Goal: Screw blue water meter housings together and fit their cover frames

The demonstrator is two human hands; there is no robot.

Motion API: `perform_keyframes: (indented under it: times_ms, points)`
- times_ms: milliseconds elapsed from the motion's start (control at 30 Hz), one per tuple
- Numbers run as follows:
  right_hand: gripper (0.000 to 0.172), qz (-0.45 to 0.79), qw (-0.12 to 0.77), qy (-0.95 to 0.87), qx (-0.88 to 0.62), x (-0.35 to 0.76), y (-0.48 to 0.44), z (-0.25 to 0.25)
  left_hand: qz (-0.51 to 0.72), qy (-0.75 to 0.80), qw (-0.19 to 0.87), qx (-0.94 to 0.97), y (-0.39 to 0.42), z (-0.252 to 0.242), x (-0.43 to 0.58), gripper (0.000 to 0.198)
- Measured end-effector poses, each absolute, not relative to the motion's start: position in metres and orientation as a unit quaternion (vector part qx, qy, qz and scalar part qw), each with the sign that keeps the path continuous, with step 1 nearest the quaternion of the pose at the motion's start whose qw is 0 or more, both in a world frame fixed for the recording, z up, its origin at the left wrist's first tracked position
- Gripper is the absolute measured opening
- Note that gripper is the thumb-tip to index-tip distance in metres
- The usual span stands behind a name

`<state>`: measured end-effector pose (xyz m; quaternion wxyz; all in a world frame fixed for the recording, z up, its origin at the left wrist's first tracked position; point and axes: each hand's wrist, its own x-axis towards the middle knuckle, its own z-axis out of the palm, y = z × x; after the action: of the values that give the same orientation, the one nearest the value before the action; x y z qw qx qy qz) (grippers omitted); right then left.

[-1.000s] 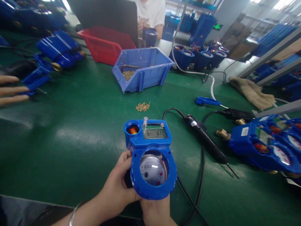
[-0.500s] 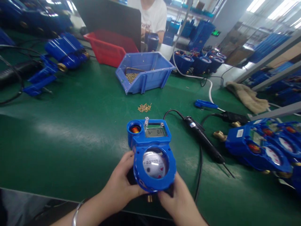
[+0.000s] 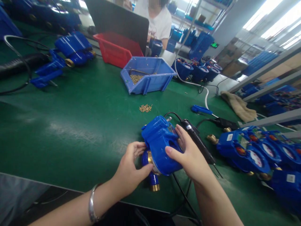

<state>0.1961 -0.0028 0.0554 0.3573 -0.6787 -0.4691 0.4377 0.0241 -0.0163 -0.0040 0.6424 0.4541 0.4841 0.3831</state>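
Observation:
A blue water meter (image 3: 158, 144) lies tipped on its side over the green bench, its brass-ended pipe body towards me and to the left. My left hand (image 3: 129, 169) is curled about the pipe side, with the thumb by the pale ring under the housing. Across the housing's right side my right hand (image 3: 193, 155) grips, fingers over the display end and thumb at the dial opening. The dial face is turned away from view. Beyond the meter is a small pile of brass screws (image 3: 145, 108). A black electric screwdriver (image 3: 198, 139) lies just right, partly behind my right hand.
A blue bin (image 3: 154, 83) of small brass parts stands ahead, beside a red bin (image 3: 113, 51). More water meters (image 3: 256, 157) crowd the right; another meter (image 3: 72, 48) lies at left. Cables, a cloth (image 3: 238, 105) and a metal rail (image 3: 270, 119) are at right. A person (image 3: 160, 23) sits opposite.
The water meter has turned from dial-up onto its side, showing its pipe body. My right hand has moved up onto the housing; my left now sits at the pipe side. The view has shifted slightly.

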Motion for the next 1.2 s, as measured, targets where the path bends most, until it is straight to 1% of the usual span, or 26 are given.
perform_keyframes:
  times_ms: [67,100,233,300,433,533,667,800,1033,1200]
  points:
    - [0.097,0.456,0.399,-0.443,-0.660,0.201,-0.007,0.046,0.403,0.477,0.706,0.334,-0.008,-0.006,0.023,0.044]
    - [0.095,0.465,0.419,-0.429,-0.651,0.203,-0.008,0.042,0.394,0.478,0.728,0.294,-0.003,-0.005,0.024,0.041]
    - [0.092,0.477,0.484,-0.390,-0.621,0.205,-0.014,0.026,0.321,0.431,0.803,0.257,0.022,-0.003,0.031,0.027]
    - [0.087,0.478,0.517,-0.370,-0.606,0.204,-0.017,0.020,0.319,0.423,0.810,0.250,0.028,-0.003,0.037,0.026]
    - [0.078,0.517,0.563,-0.341,-0.547,0.201,-0.027,0.016,0.383,0.450,0.764,0.259,0.027,-0.007,0.050,0.029]
    - [0.069,0.561,0.568,-0.320,-0.511,0.204,-0.037,0.018,0.416,0.456,0.736,0.278,0.021,-0.003,0.053,0.032]
    - [0.058,0.600,0.571,-0.241,-0.506,0.207,-0.048,0.013,0.434,0.477,0.693,0.322,0.015,0.011,0.053,0.042]
    - [0.053,0.589,0.601,-0.169,-0.513,0.202,-0.054,0.001,0.432,0.500,0.638,0.396,0.011,0.021,0.054,0.036]
    - [0.052,0.596,0.599,-0.170,-0.507,0.196,-0.062,-0.007,0.408,0.529,0.583,0.463,0.009,0.024,0.054,0.030]
    - [0.036,0.617,0.597,-0.160,-0.487,0.191,-0.061,-0.007,0.409,0.541,0.534,0.505,0.001,0.031,0.051,0.030]
